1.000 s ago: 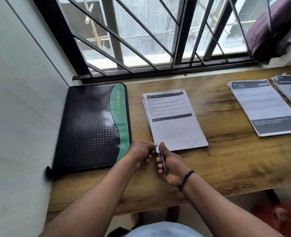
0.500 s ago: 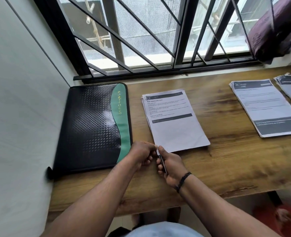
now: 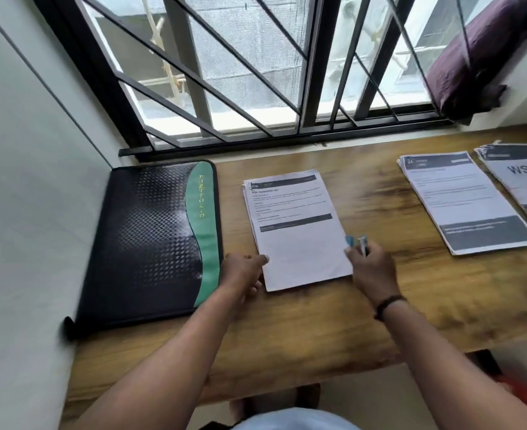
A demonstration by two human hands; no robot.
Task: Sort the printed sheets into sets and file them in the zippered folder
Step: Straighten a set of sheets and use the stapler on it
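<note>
Wooden desk [image 3: 380, 305]: left hand [image 3: 243, 274] loosely steadies white sheets [image 3: 296, 234], right hand [image 3: 370, 265] pinches clip [image 3: 356, 242]

**Both hands forward, set apart**

Left hand [image 3: 243, 274] rests palm down, fingers loosely curled, thumb tip extended. Right hand [image 3: 372, 268] is raised slightly, fingers pinched together in a closed grip. Both bare forearms reach forward, wrists straight.

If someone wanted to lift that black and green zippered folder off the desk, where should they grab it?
Probably by the green-banded right edge of the folder, coming from the right. It lies flat and closed, its left side close against the wall, while the right edge faces bare desk.
</note>
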